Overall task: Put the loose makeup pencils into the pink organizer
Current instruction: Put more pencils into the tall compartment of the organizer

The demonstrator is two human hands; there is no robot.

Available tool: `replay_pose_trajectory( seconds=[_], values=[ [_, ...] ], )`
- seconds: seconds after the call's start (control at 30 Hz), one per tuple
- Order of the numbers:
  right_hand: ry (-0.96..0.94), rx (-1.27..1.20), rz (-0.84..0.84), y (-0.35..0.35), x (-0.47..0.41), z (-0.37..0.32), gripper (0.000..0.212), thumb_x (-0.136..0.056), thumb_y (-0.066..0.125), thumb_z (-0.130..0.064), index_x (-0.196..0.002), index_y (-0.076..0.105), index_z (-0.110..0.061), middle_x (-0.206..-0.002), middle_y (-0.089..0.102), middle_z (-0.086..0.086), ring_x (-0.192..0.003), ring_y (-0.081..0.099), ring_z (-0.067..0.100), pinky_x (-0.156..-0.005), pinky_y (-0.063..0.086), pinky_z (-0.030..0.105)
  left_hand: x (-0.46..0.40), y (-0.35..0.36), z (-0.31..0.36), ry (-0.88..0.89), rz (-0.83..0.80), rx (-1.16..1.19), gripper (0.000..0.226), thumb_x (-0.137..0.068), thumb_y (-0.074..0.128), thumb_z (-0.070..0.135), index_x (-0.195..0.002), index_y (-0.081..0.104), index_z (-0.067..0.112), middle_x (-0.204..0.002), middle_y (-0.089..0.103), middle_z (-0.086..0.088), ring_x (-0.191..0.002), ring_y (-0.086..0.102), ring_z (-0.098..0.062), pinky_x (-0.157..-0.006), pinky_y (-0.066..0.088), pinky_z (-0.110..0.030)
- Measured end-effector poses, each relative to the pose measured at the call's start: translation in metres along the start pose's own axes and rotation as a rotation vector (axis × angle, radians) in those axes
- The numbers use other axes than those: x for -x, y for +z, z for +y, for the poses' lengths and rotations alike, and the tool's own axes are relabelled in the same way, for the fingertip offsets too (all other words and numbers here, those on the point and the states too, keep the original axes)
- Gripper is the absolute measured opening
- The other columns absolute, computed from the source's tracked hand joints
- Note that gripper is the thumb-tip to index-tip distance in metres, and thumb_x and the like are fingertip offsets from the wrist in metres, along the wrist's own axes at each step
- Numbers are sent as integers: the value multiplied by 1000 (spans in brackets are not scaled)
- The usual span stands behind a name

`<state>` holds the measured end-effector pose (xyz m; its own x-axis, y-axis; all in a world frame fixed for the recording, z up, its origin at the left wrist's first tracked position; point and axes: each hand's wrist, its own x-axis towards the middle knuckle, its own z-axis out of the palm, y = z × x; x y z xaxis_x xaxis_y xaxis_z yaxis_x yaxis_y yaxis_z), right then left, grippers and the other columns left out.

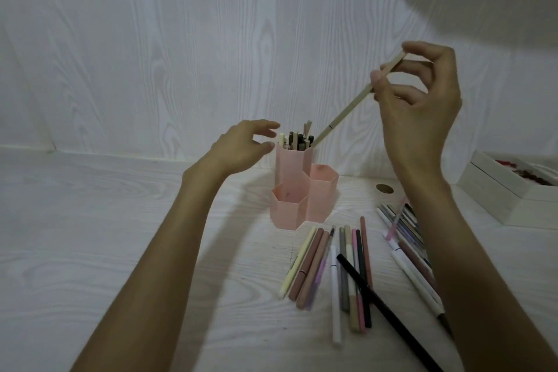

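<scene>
Your right hand [419, 100] pinches a long beige pencil [359, 96] near its upper end. The pencil is tilted, and its lower tip is at the mouth of the tallest cell of the pink organizer [302, 187], on its 3 o'clock side. This cell is already crowded with upright pencils [297, 139], so they stand in the way of the new one.

Your left hand [244, 145] is open, with relaxed fingers, at 9 o'clock of the tall cell and very near its rim; I cannot tell if it touches.

The organizer is smooth plastic, made of three six-sided tubes joined together; the two lower ones are in front.

At 6 o'clock of it, loose pencils [335, 272] lie almost side by side on the white wood-grain table [90, 251], and a black pencil [383, 308] lies across them. A second bunch [404, 238] lies at 4 o'clock, partly hidden under your right forearm.

At 3 o'clock, well apart, stands a white box [498, 193] with dark red things inside. No writing can be read.
</scene>
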<state>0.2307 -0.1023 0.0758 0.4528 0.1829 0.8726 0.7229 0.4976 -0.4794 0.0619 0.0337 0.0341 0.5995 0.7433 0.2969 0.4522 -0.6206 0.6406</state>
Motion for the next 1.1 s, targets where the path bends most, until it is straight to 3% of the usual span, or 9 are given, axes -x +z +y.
replay_pose_trajectory(
  seconds=[0.17,0.3,0.37,0.57,0.73,0.87,1.0,1.07,1.1],
  values=[
    [-13,3,47,28,12,9,38,-83,70,-12,-115,53,0,-96,58,-12,-91,62,-4,-70,60,27,-3,3,-3,18,-70,-4,45,-96,51,19,-141,45,25,-137,55,7,-118,55,-20,-99,46,-47],
    [-55,125,-46,42,8,23,37,-83,69,-14,-116,55,-4,-101,59,-8,-80,58,-17,-71,59,21,-4,1,-9,19,-96,79,46,-96,51,14,-140,45,26,-137,54,5,-101,58,-15,-74,53,-24],
    [-44,169,-144,48,5,28,36,-82,70,-16,-115,56,-7,-100,62,-6,-77,61,-10,-72,59,21,-5,2,-12,16,-97,96,48,-96,52,12,-140,45,27,-138,53,4,-99,59,-15,-72,52,-21],
    [-14,411,-451,55,16,44,16,-84,67,-33,-93,72,-20,-89,73,-8,-85,62,5,-80,53,31,-7,3,-14,22,-118,121,50,-95,52,11,-141,43,30,-137,53,1,-90,61,-6,-71,53,-21],
    [49,476,-526,54,23,49,41,-94,44,-48,-88,76,-23,-105,67,-11,-111,43,9,-93,38,31,-7,3,-15,20,-122,120,50,-94,52,11,-140,44,29,-136,53,1,-89,62,-7,-73,53,-24],
    [68,497,-608,47,16,41,47,-97,33,-48,-98,73,-24,-114,61,-9,-112,46,10,-87,32,27,-5,0,-10,-19,-63,32,52,-93,57,19,-142,40,26,-136,55,2,-102,63,-20,-92,52,-42],
    [155,504,-747,16,13,33,31,-95,47,-41,-112,66,-24,-111,64,-6,-92,56,11,-79,41,27,9,-5,0,-97,115,45,22,-91,59,27,-113,59,22,-101,66,6,-87,69,-16,-82,56,-40],
    [295,554,-862,-8,15,29,27,-91,55,-39,-108,66,-21,-104,64,-3,-88,58,13,-71,43,27,22,-3,4,-154,84,76,2,-91,60,26,-90,61,25,-87,68,6,-75,67,-8,-64,55,-29],
    [398,583,-917,-20,17,27,26,-89,60,-37,-105,65,-18,-99,64,0,-85,60,15,-66,44,26,28,-1,4,-175,14,68,8,-91,60,24,-83,61,26,-83,68,7,-71,66,-4,-58,51,-24]
  ],
)
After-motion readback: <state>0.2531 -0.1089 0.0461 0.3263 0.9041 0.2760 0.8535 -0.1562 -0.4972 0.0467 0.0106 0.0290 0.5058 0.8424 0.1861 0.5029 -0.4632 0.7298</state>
